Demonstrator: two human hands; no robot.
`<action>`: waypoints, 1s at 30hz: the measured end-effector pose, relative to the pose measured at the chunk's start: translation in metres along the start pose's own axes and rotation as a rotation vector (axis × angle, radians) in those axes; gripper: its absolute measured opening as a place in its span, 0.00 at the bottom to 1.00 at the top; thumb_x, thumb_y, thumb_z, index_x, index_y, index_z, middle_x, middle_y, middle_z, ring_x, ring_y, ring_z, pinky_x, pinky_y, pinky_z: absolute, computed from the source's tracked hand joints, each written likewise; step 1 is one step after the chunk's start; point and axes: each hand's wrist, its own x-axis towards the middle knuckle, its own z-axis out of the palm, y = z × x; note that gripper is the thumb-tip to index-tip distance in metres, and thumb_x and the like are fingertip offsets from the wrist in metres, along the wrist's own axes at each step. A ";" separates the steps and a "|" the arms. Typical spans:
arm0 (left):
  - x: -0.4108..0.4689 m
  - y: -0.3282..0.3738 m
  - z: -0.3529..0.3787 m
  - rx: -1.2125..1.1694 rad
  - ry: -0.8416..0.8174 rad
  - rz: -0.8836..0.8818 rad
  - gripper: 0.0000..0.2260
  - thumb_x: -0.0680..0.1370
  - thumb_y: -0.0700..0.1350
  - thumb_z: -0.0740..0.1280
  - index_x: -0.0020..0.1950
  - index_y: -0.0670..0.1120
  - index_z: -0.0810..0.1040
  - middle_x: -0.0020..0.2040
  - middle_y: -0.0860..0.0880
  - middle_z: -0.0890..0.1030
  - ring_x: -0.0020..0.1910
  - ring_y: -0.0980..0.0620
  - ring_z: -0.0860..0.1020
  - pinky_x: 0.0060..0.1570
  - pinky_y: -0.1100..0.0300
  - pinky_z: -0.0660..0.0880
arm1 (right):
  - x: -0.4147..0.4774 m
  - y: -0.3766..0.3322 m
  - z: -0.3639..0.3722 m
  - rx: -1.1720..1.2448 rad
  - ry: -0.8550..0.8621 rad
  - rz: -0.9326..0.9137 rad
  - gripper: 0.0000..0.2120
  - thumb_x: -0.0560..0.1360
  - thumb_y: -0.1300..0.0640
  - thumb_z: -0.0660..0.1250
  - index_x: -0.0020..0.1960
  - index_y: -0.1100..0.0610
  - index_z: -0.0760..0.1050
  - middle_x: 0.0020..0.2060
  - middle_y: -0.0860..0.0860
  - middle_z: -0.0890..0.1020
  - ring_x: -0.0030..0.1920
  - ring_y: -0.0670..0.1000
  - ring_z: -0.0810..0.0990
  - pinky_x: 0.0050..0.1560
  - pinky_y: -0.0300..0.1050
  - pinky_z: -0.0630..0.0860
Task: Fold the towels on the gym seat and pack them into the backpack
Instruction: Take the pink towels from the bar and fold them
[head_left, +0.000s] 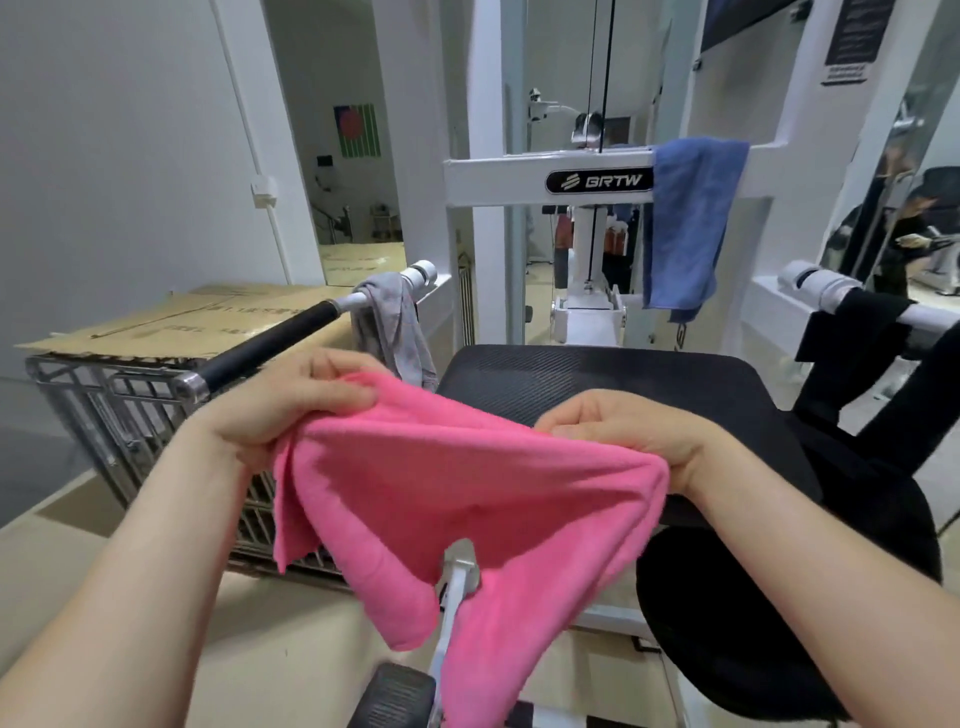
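Note:
A pink towel (457, 499) hangs in the air between my hands, in front of the black gym seat (597, 384). My left hand (291, 400) pinches its upper left edge. My right hand (628, 441) grips its upper right edge. The cloth sags in the middle and droops over a white seat post. A blue towel (685, 223) is draped over the white machine frame behind the seat. A grey towel (389, 327) hangs on the left handle bar. A black backpack (769, 597) hangs at the seat's right side, its strap looped over the right handle.
A metal wire cage (130, 410) topped with cardboard stands to the left. The white machine frame (498, 176) rises behind the seat. A black foot pad (395, 696) lies low in front. Mirrors on the right show a person.

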 end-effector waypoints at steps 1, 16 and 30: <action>0.002 -0.008 -0.005 0.030 -0.034 -0.065 0.10 0.65 0.41 0.75 0.45 0.40 0.82 0.36 0.44 0.81 0.31 0.52 0.78 0.31 0.65 0.76 | -0.004 0.000 -0.004 -0.014 -0.031 0.015 0.14 0.68 0.52 0.76 0.43 0.63 0.81 0.34 0.51 0.82 0.33 0.45 0.79 0.36 0.36 0.76; 0.091 -0.079 -0.035 0.070 0.662 -0.129 0.07 0.80 0.38 0.63 0.50 0.43 0.82 0.37 0.47 0.78 0.30 0.55 0.71 0.27 0.65 0.67 | -0.010 0.001 -0.140 -0.960 0.625 0.643 0.13 0.80 0.55 0.60 0.37 0.56 0.73 0.34 0.54 0.76 0.31 0.52 0.72 0.32 0.42 0.73; 0.229 -0.093 -0.066 1.120 1.219 -0.157 0.12 0.78 0.46 0.59 0.52 0.44 0.80 0.49 0.38 0.81 0.48 0.35 0.78 0.43 0.48 0.73 | 0.077 0.050 -0.242 -1.684 0.699 0.364 0.17 0.80 0.42 0.52 0.42 0.52 0.69 0.47 0.56 0.81 0.47 0.59 0.79 0.41 0.48 0.71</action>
